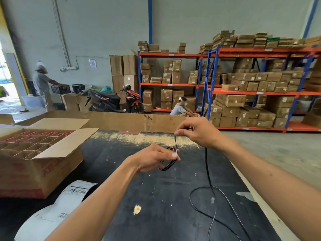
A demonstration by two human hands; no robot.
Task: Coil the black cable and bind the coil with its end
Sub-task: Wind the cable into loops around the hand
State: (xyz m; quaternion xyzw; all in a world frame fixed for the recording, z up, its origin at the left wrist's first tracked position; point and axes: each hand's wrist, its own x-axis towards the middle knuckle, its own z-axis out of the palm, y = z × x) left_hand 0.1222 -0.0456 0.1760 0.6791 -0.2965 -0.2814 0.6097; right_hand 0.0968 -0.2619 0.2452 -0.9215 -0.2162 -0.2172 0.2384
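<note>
At left of frame an open cardboard box [40, 153] with dividers sits on the black table [156, 197], a label roll [57, 206] below it; neither is in use. At centre the left hand [152, 158] is closed on a small coil [169, 160] of the black cable [211, 185], evidently to keep the loops gathered. Up and to the right, the right hand [198, 132] pinches the strand, raised apparently to lay another turn. Lower right, loose cable trails over the table, so coiling looks unfinished.

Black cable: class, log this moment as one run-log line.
stage: coiling | left hand: holds small coil | right hand: pinches black cable above coil | slack: loose on table | binding: not yet
</note>
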